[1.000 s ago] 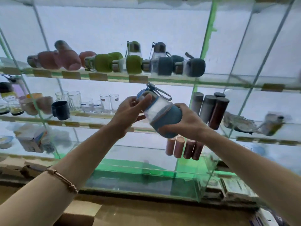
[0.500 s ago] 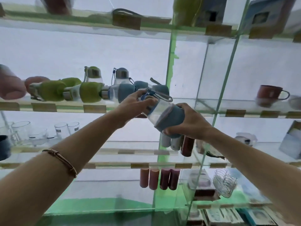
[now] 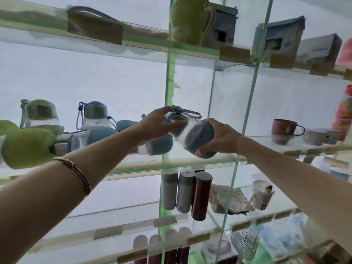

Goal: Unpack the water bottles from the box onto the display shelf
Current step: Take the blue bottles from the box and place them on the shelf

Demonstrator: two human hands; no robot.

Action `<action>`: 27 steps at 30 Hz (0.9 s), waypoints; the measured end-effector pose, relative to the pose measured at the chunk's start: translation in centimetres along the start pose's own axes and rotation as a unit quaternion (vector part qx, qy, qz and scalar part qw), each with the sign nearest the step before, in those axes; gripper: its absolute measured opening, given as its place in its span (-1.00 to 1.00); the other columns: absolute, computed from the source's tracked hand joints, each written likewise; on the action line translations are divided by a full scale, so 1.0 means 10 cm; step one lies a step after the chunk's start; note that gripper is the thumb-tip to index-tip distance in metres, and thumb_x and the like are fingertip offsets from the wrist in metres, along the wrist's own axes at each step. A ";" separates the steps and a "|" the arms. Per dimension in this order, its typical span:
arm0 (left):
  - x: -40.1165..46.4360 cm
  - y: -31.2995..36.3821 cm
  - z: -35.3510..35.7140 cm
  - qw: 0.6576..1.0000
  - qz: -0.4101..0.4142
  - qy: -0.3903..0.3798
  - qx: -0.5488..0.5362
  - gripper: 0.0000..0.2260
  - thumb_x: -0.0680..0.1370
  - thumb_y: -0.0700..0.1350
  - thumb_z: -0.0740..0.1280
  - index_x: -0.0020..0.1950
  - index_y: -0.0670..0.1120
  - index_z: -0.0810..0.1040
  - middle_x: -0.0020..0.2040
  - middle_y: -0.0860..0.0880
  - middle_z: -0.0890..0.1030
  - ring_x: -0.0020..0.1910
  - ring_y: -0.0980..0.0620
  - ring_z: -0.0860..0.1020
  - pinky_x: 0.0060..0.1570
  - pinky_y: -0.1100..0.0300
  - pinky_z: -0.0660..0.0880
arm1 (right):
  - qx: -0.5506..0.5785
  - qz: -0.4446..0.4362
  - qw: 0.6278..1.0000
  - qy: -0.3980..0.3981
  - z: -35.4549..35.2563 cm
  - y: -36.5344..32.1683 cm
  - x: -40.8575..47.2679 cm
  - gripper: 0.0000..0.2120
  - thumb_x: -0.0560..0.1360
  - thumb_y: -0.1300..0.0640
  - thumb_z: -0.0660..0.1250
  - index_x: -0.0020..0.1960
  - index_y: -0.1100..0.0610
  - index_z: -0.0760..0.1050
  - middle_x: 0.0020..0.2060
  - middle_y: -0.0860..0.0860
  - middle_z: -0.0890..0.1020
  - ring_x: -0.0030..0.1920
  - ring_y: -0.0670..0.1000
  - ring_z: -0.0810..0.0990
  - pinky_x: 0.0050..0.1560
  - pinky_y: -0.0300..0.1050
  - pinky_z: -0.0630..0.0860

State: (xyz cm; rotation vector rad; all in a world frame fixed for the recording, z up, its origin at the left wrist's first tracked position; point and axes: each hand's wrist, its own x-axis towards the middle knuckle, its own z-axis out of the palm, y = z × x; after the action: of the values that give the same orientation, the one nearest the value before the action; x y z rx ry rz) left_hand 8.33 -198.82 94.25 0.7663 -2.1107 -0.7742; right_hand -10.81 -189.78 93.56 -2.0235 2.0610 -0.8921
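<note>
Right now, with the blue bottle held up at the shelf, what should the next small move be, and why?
Probably ease the blue bottle forward and lay it on the glass shelf beside the other blue bottles. Both hands hold it tilted just above that shelf: the left hand at the cap, the right hand round the base.

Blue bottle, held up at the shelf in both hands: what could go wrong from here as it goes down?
1. The blue bottle is tilted, held by the left hand at the cap and the right hand at the base; set down like this, it could roll.
2. Lying bottles crowd the spot; a nudge might push one off the glass shelf.
3. The glass divider stands close to the right hand and could get knocked.
</note>
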 end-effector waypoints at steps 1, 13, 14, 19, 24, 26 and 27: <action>0.07 -0.02 -0.01 1.000 -0.006 -0.020 -0.002 -0.64 0.44 0.02 0.45 0.20 0.08 0.47 -0.13 0.09 0.60 -0.12 0.07 0.59 -0.05 0.16 0.55 | -0.009 0.003 1.000 -0.007 -0.01 0.04 0.07 -0.25 0.24 0.09 0.59 0.33 0.01 0.29 0.08 -0.02 0.49 0.04 -0.01 0.48 -0.15 -0.24 0.51; 0.86 -0.32 -0.08 0.994 -0.018 -0.053 0.092 -0.56 0.38 -0.04 0.53 0.17 -0.03 0.45 -0.10 0.02 0.58 -0.14 0.06 0.55 -0.13 0.29 0.49 | -0.064 0.001 0.998 -0.009 0.09 0.34 0.98 -0.26 0.18 0.09 0.59 0.25 0.03 0.31 0.11 -0.02 0.45 0.09 0.00 0.44 -0.05 -0.12 0.48; 0.92 -0.35 -0.09 0.990 -0.021 -0.061 0.122 -0.57 0.38 -0.04 0.53 0.16 -0.04 0.44 -0.09 0.02 0.56 -0.11 0.04 0.54 -0.13 0.26 0.48 | -0.079 0.000 0.997 -0.012 0.12 0.37 1.05 -0.25 0.18 0.08 0.59 0.26 0.02 0.29 0.13 -0.02 0.43 0.10 0.00 0.42 -0.02 -0.11 0.48; 1.18 -0.50 0.01 0.948 -0.032 -0.104 0.298 -0.60 0.39 0.01 0.52 0.11 0.00 0.42 -0.01 -0.02 0.52 -0.07 -0.01 0.49 -0.12 0.20 0.37 | -0.171 -0.017 0.984 -0.037 0.20 0.45 1.34 -0.17 0.21 0.11 0.58 0.36 0.06 0.22 0.20 0.01 0.35 0.18 0.05 0.39 0.15 0.03 0.48; 1.33 -0.61 0.06 0.934 -0.039 -0.117 0.335 -0.62 0.39 0.01 0.51 0.15 0.01 0.51 0.04 -0.01 0.54 -0.01 -0.01 0.50 0.03 0.16 0.45 | -0.139 -0.017 0.988 -0.058 0.33 0.60 1.44 -0.15 0.21 0.13 0.61 0.36 0.10 0.22 0.24 0.03 0.32 0.21 0.07 0.39 0.17 0.01 0.50; 1.37 -0.63 0.06 0.933 -0.032 -0.118 0.337 -0.70 0.42 -0.05 0.49 0.12 0.00 0.55 0.10 0.01 0.58 0.00 0.03 0.53 0.08 0.15 0.47 | -0.113 -0.019 0.992 -0.053 0.37 0.61 1.47 -0.15 0.22 0.13 0.62 0.36 0.13 0.24 0.26 0.05 0.30 0.21 0.07 0.40 0.15 -0.04 0.52; 1.37 -0.63 0.07 0.935 -0.032 -0.120 0.333 -0.73 0.43 -0.08 0.48 0.10 -0.02 0.57 0.09 0.02 0.60 -0.01 0.04 0.54 0.09 0.14 0.48 | -0.111 -0.020 0.992 -0.050 0.39 0.61 1.48 -0.16 0.22 0.12 0.62 0.37 0.14 0.24 0.27 0.05 0.29 0.20 0.06 0.40 0.14 -0.08 0.52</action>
State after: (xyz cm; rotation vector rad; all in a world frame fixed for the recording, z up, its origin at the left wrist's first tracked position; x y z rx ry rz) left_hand 1.99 -212.51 95.28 1.1386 -2.6179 -0.1610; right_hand -15.79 -205.42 92.11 -2.1755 2.1547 -0.5751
